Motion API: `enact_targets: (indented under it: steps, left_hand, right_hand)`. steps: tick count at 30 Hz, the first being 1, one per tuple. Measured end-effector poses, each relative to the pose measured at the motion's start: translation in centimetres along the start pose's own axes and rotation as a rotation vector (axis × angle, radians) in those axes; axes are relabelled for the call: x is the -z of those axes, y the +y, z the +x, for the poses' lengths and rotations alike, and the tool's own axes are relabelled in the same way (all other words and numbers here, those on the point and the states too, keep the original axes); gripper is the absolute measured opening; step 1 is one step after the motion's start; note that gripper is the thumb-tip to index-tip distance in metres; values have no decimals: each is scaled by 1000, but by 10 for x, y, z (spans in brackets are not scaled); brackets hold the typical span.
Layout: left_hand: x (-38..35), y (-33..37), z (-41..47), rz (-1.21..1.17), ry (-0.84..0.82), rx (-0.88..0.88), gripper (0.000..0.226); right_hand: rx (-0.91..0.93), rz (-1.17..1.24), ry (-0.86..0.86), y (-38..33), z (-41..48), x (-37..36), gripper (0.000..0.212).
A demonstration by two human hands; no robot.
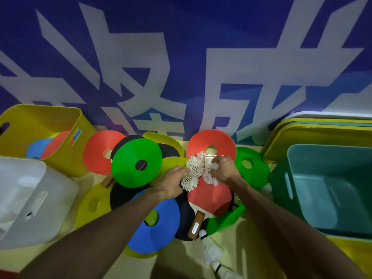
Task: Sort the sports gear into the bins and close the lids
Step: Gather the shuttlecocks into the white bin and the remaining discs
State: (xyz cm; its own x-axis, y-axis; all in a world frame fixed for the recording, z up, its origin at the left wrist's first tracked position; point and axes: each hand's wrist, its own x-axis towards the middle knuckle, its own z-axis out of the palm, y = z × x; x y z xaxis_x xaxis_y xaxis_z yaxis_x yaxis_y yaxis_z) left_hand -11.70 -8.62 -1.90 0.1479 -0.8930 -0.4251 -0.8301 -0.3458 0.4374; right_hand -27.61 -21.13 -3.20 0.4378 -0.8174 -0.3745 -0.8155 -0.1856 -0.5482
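Note:
A pile of flat disc cones and table tennis paddles covers the floor in the middle. My left hand (171, 183) grips white feather shuttlecocks (191, 174) above a red paddle (211, 198). My right hand (224, 169) is closed on more white shuttlecocks (209, 161) just to the right. A green disc (136, 162), a blue disc (159, 224) and red discs (211, 146) lie around the hands. Two loose shuttlecocks (210, 248) lie near the bottom edge.
A yellow bin (40, 117) at the back left holds a blue and a red disc. A white bin (30, 198) stands front left. A teal bin (330, 190) stands at the right, with stacked lids (322, 127) leaning behind it against the blue wall.

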Motion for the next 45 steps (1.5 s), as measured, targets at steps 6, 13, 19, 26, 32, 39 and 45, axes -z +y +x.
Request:
enact_targets:
  steps: [6, 13, 19, 26, 32, 39, 45]
  left_hand:
    - [-11, 1, 12, 404, 22, -159, 79]
    - [-30, 8, 29, 532, 154, -169, 78]
    - [-28, 7, 32, 473, 166, -151, 71]
    - [8, 10, 14, 99, 228, -111, 68]
    - [73, -10, -21, -378, 543, -34, 59]
    - [133, -78, -82, -716, 791, 94, 56]
    - [175, -158, -156, -990, 975, 200, 45]
  right_hand:
    - [-12, 82, 95, 6, 9, 13, 24]
    - [-38, 194, 180, 6, 8, 22, 23]
    - [-26, 259, 222, -1, 8, 30, 23]
    - [7, 373, 357, -26, 1, 42, 25]
    - [114, 445, 374, -86, -5, 46, 24]
    - [295, 472, 303, -183, -22, 13, 15]
    - [444, 374, 135, -279, -41, -49, 25]
